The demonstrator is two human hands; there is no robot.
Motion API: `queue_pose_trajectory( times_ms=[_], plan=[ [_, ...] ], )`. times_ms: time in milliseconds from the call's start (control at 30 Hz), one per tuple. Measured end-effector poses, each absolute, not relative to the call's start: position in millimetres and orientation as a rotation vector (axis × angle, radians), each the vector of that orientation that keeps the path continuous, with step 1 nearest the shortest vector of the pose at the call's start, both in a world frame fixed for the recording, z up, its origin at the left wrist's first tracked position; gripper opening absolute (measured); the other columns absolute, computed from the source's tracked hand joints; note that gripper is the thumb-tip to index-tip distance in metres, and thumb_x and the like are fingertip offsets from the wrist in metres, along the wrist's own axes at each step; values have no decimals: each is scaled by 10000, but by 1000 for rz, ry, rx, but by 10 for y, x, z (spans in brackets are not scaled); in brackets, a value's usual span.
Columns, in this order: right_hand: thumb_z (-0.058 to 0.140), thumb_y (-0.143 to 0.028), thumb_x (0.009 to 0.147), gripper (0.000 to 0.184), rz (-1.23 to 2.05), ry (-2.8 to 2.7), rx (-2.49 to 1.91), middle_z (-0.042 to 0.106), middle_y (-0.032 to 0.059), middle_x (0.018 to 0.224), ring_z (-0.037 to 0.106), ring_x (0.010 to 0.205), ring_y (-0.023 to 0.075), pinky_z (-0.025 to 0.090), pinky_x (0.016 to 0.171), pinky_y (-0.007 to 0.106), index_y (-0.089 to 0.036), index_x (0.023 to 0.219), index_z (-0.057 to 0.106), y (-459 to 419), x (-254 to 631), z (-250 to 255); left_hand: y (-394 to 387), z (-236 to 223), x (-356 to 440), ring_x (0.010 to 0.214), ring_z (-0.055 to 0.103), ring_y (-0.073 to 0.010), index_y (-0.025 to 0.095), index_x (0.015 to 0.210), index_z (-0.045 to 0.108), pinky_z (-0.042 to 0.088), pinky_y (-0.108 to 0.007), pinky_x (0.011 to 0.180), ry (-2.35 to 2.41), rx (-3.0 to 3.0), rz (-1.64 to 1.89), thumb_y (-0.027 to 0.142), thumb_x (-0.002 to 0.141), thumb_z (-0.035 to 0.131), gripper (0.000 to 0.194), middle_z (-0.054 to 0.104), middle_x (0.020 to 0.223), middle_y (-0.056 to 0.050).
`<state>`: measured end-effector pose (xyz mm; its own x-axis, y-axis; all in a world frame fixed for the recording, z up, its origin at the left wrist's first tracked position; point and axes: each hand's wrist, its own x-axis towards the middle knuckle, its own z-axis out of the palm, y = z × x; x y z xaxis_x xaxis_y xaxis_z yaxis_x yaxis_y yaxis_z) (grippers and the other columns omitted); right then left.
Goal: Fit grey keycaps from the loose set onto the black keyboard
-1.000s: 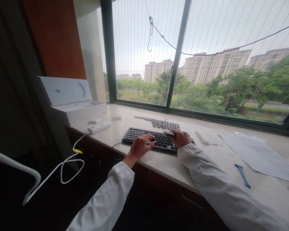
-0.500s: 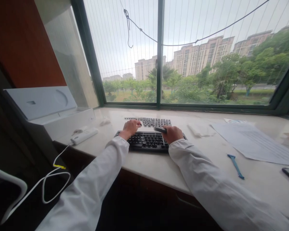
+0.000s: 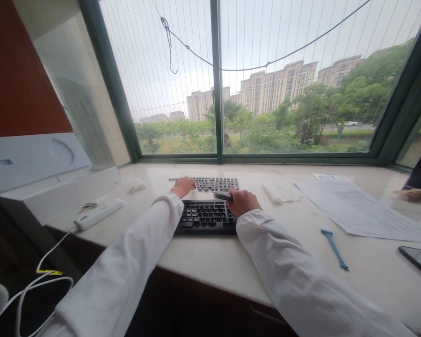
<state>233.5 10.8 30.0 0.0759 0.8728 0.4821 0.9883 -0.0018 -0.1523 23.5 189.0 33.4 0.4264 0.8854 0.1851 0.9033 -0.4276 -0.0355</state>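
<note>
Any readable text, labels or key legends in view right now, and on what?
None can be read.
Black keyboard: key legends too small.
Loose dark keycaps: legends blurred.
White printed paper sheet: lines of print, too faint.
White open box: no marking legible.

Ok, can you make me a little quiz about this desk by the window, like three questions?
1. True or false: the left hand rests on the row of loose keys behind the black keyboard.
2. Which thing lies on the counter to the right of the keyboard? A) a red cup B) a blue tool C) a banana
3. Fill in: the right hand holds a small dark ____.

Key
1. True.
2. B; the blue tool lies near the sheet of paper.
3. Tool; the hand is closed around it, and what sort it is cannot be told.
</note>
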Motion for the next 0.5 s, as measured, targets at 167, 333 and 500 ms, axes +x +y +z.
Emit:
queue_pose_trajectory(
  times_ms=[167,333,500],
  plan=[
    [432,-343,859,272,-318,-1848,-1973,666,89,760,616,682,217,389,618,298,-228,882,677,64,2304,352,1922,319,271,936,607,-205,251,919,698,438,-312,861,-1588,-2542,-141,282,789,589,172,683,997,-51],
    [415,-327,846,273,-363,-1861,-1959,670,73,771,616,678,219,389,605,296,-244,890,671,80,2297,321,1913,325,282,933,611,-201,253,924,697,442,-301,851,-1597,-2524,-104,284,777,614,172,681,1004,-47],
    [433,-319,836,253,-367,-1875,-1965,670,75,792,621,702,226,387,615,297,-243,909,664,98,2311,299,1860,349,263,904,617,-196,249,934,695,451,-300,826,-1605,-2511,-139,273,763,642,181,682,1007,-49]
  ],
)
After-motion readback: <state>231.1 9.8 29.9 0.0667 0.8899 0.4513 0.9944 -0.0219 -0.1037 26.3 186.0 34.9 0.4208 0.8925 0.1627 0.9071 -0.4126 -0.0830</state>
